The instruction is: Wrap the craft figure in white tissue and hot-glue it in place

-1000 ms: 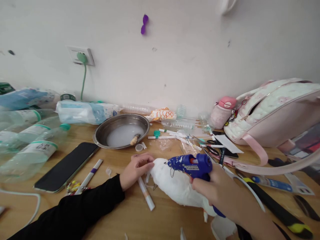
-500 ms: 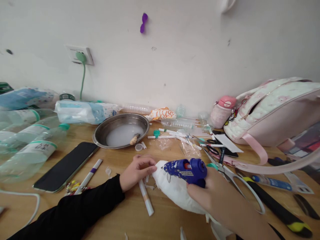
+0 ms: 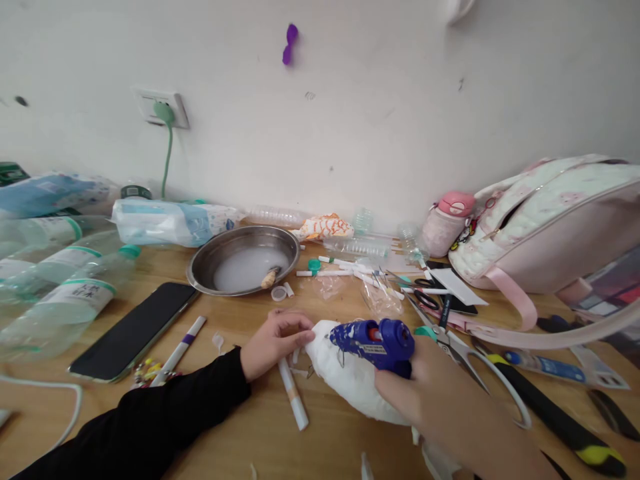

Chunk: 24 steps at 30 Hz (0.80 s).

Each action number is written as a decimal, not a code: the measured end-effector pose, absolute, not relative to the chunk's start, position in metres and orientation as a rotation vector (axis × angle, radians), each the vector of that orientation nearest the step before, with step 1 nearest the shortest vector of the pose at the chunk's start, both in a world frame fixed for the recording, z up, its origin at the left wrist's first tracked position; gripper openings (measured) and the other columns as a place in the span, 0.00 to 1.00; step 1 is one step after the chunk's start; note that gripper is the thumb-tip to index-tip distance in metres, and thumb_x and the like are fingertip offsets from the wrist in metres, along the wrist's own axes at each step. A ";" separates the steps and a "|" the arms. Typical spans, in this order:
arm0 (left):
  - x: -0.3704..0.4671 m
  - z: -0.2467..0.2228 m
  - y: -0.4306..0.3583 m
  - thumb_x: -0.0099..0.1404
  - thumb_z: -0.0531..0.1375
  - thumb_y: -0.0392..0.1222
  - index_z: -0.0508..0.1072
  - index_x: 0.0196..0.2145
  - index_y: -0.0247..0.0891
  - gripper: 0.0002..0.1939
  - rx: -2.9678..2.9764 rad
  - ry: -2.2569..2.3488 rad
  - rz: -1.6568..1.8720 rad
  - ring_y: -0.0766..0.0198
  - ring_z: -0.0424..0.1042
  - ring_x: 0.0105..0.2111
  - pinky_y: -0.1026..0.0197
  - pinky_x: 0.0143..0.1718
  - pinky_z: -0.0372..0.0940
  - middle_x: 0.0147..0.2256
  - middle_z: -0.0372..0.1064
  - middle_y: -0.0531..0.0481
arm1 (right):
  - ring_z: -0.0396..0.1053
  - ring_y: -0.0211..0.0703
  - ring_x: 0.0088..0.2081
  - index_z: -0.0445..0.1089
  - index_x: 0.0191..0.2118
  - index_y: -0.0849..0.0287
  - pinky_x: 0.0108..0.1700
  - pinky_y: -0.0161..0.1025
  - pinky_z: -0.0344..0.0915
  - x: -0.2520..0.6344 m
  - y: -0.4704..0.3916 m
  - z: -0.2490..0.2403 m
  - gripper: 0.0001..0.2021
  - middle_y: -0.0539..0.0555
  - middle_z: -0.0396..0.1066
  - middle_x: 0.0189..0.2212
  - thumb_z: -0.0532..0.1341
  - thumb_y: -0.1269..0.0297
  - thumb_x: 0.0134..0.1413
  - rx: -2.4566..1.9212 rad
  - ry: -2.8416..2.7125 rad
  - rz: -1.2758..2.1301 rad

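My left hand (image 3: 277, 343), in a black sleeve, pinches the near-left tip of a white, tapered, paper-wrapped form (image 3: 357, 393) between thumb and fingers. The form lies slantwise above the wooden table. My right hand (image 3: 425, 380) is wrapped round a blue hot glue gun (image 3: 373, 341), its nozzle pointing left over the form, close to the tip that my left hand grips. Whether the nozzle touches the form I cannot tell. Part of the form is hidden behind the gun and my right hand. A white marker (image 3: 293, 393) lies just below my left hand.
A metal bowl (image 3: 195, 283) of cloudy liquid stands behind my left hand. Plastic bottles (image 3: 75, 300) and a phone (image 3: 133, 330) lie left. An orange-patterned fish (image 3: 327, 227) is by the wall. Scissors (image 3: 465, 353), a black-and-yellow tool (image 3: 555, 410) and a backpack (image 3: 555, 233) are right.
The glue gun's nozzle has shifted very slightly to the right along the white form. My left hand keeps its pinch on the tip. The whole view has moved a little.
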<state>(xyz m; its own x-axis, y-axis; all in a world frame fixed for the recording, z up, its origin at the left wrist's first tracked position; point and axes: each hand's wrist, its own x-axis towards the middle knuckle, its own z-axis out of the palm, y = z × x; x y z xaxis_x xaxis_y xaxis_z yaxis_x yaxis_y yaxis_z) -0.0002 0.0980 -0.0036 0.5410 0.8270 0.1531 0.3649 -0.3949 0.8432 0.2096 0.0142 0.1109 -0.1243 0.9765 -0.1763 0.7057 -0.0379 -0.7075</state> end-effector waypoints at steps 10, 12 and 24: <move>0.000 -0.003 0.098 0.64 0.53 0.60 0.71 0.27 0.36 0.23 1.978 0.974 0.725 0.60 0.70 0.35 0.50 0.45 0.60 0.29 0.70 0.51 | 0.61 0.38 0.23 0.71 0.31 0.54 0.23 0.35 0.45 0.212 0.014 0.109 0.09 0.47 0.69 0.22 0.54 0.67 0.45 -1.881 -1.868 1.025; 0.001 -0.002 0.098 0.64 0.53 0.60 0.71 0.27 0.36 0.24 1.979 0.969 0.733 0.60 0.70 0.34 0.50 0.45 0.60 0.29 0.70 0.51 | 0.60 0.37 0.23 0.71 0.31 0.53 0.24 0.35 0.46 0.213 0.013 0.107 0.09 0.46 0.67 0.21 0.55 0.68 0.44 -1.853 -1.873 1.020; 0.001 -0.006 0.100 0.66 0.53 0.55 0.71 0.29 0.35 0.20 1.970 0.985 0.801 0.63 0.69 0.32 0.55 0.37 0.64 0.30 0.68 0.51 | 0.56 0.35 0.21 0.63 0.25 0.55 0.23 0.33 0.51 0.217 0.017 0.118 0.03 0.44 0.58 0.16 0.52 0.66 0.43 -1.870 -1.705 1.067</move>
<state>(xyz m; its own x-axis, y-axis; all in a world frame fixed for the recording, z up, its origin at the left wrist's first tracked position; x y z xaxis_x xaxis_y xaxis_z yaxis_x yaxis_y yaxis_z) 0.0006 0.0996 -0.0063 0.5016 0.8447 0.1867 0.3553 -0.3979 0.8458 0.2175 0.0170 0.1175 -0.0313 0.9624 -0.2698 0.6636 -0.1818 -0.7256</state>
